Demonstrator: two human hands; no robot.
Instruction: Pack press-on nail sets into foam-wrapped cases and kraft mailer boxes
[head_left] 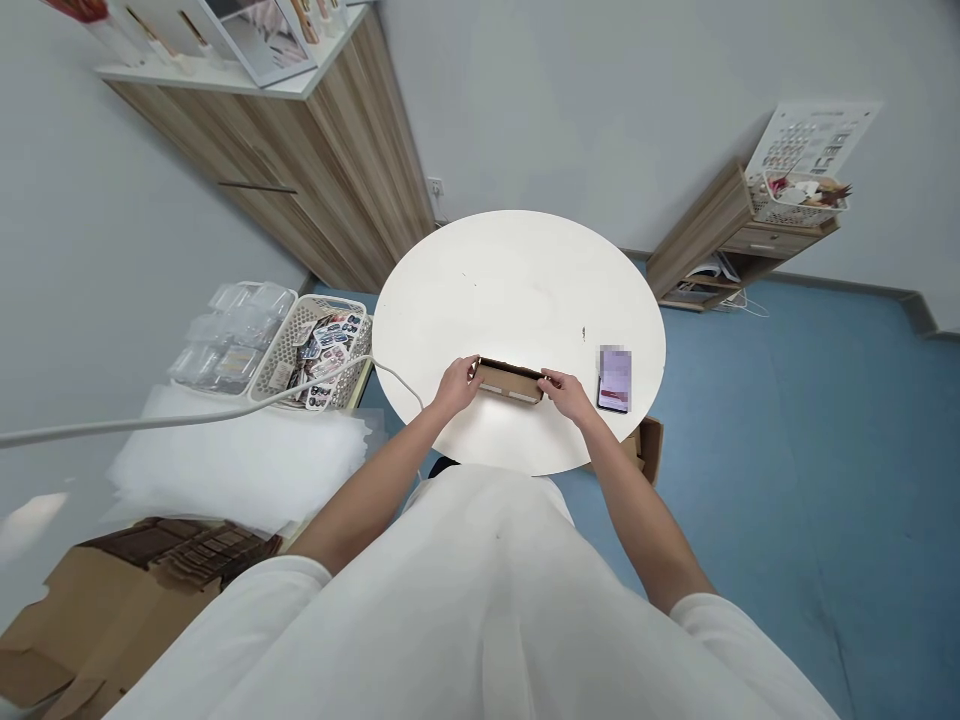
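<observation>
A small brown cardboard box is held low over the near part of the round white table. Its long side faces me, with two pale strips along the lower edge, and its upper edge looks dark. My left hand grips the left end, fingers closed on the cardboard. At the opposite end my right hand pinches the right edge. Whether the box touches the tabletop I cannot tell. To the right of my right hand lies a phone with a lit, partly blurred screen.
Left of the table stand a white basket of printed cards, clear plastic cases and white sheets. A cable crosses above them. Flattened cardboard fills the lower left. An open carton sits below the table's right edge.
</observation>
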